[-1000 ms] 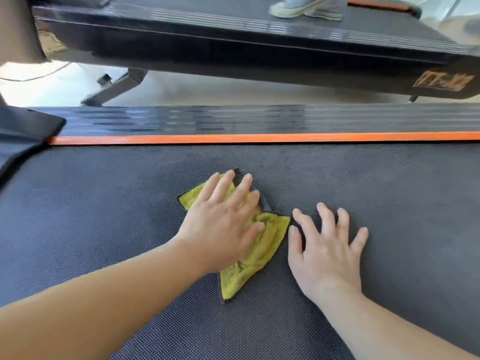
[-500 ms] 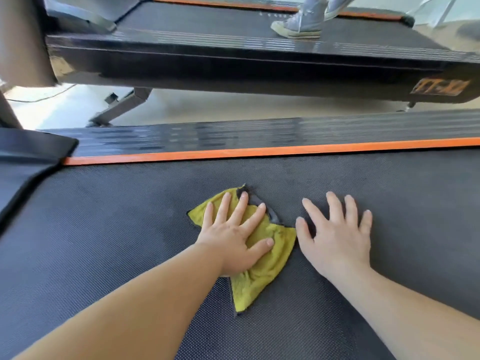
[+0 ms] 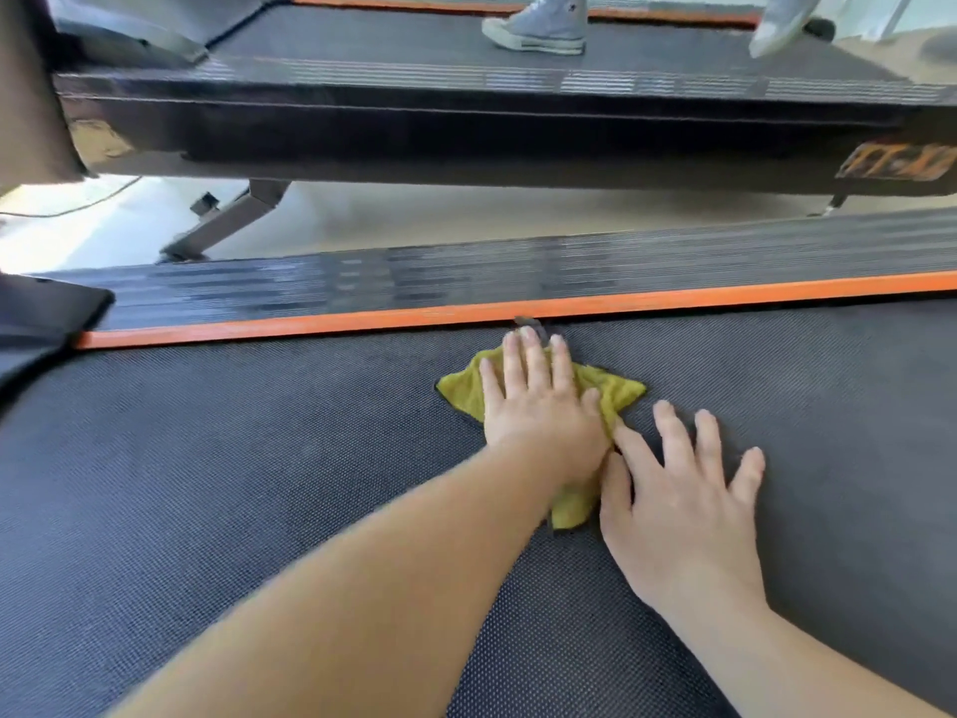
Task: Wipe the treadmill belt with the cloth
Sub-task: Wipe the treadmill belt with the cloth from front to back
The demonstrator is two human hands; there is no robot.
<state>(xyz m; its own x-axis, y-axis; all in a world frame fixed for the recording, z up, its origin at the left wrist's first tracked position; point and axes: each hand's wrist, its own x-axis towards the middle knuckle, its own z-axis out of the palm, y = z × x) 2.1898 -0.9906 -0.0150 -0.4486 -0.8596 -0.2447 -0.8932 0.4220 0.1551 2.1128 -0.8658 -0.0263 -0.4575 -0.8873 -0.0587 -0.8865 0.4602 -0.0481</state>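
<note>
Cloth has been driven up to the orange strip under the flat left hand, right hand splayed flat nearby; stroke judged complete.

You see a fuzzy yellow cloth on the matt, dotted-weave belt — beside a glossy, ribbed side rail.

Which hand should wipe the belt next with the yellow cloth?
Left. The left hand lies flat on the cloth, fingers near the orange edge, so it can probably push straight away. The right hand rests on bare belt beside it.
</note>
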